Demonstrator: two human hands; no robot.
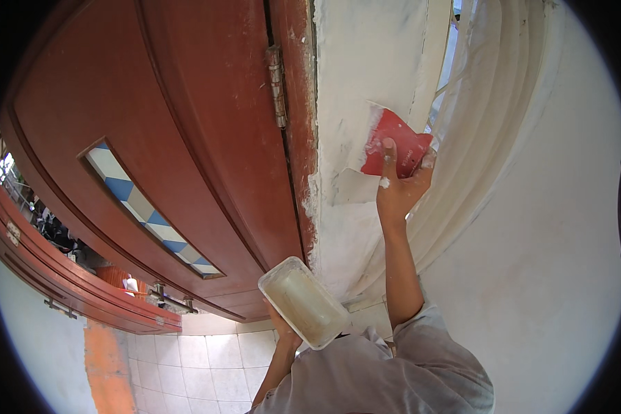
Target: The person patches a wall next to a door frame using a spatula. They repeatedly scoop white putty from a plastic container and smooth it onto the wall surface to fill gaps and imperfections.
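My right hand (406, 181) grips a red putty scraper (399, 141), thumb on its near face, fingers behind it. White putty smears the scraper's left edge and spots my thumb and fingers. The blade lies against or very close to a white wall strip (355, 90) beside the door frame, where patches of putty show. Lower down, my left hand (283, 323) holds a rectangular pale plastic tub (303, 302) from its left side and below. A whitish film coats the tub's inside; its fingers' grip underneath is mostly hidden.
A red-brown wooden door (207, 117) with a metal hinge (277, 86) and a patterned glass pane (148, 207) fills the left. Pale curtains (490, 117) hang right of the wall strip, next to a white wall (531, 276). Pale floor tiles (207, 366) lie below.
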